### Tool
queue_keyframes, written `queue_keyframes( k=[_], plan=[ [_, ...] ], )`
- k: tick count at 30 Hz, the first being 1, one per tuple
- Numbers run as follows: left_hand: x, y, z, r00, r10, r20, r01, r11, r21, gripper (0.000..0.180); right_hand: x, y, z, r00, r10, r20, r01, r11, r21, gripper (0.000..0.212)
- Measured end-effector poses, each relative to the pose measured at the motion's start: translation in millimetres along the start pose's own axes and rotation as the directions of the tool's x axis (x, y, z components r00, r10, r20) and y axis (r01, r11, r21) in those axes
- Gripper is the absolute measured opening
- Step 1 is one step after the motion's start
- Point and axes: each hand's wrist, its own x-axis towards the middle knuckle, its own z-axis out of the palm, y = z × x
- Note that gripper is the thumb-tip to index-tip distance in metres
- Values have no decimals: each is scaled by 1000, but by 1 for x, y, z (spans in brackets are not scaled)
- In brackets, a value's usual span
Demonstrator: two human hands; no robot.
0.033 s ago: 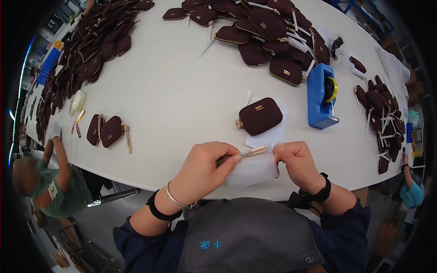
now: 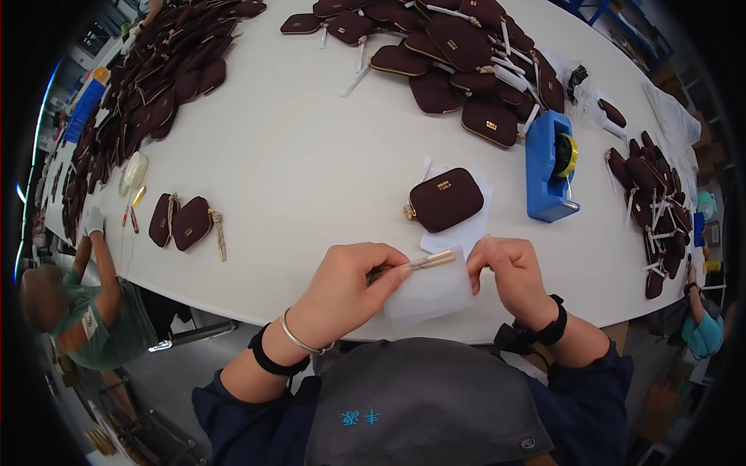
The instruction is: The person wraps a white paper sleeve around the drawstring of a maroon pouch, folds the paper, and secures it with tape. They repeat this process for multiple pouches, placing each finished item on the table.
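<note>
At the far left, a pile of dark pouches [image 2: 159, 101] lies along the surface [image 2: 311, 171], near a co-worker in green; overlapping, they probably take up less room that way. Two separate pouches [image 2: 192, 224] lie side by side, apart from that pile, one with its tan cord pointing toward the near edge.

The left hand [image 2: 346, 276] has its grip pinching a tan strap [image 2: 435, 259] between thumb and forefinger, with the strap's doubled end jutting out to the right across the upper part of a white sheet [image 2: 427, 295]. Held this way, above the near edge of the surface, strap and sheet seem kept lined up while the strap's end stays uncovered.

Just beyond, a single pouch [image 2: 447, 199] rests on loose papers [image 2: 468, 234], front up, perhaps to keep it within reach. The right hand [image 2: 513, 272] is at the sheet's right edge, fingers curled; whether its grip pinches that edge or only sits beside it, I cannot tell.

Farther right, a blue tape dispenser [image 2: 546, 171] stands upright, its cutting end toward the person, which likely suits a right-hand reach.
</note>
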Motion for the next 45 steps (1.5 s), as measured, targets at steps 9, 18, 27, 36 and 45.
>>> queue_keyframes(
  k=[9, 18, 27, 36, 45],
  plan=[
    [-2, 1, -3, 992, -93, 84, 105, 984, -147, 16, 37, -21, 9, 669, -566, 482, 725, 356, -589, 25],
    [-5, -2, -6, 995, -67, 79, 74, 993, -93, 18, 34, -13, 21, 803, -495, 331, 593, 715, -370, 22],
    [-14, -13, -10, 988, 153, 3, -147, 957, -251, 28, 33, -23, 28, 965, -196, 173, 234, 942, -239, 10],
    [-19, -14, 8, 981, 79, -177, -106, 983, -150, 11, 29, -33, 27, 983, 49, 178, -17, 984, -179, 11],
    [-25, -11, -3, 857, 449, -251, -382, 883, 274, 20, 31, -50, 40, 961, 224, 163, -237, 969, 65, 7]
  ],
)
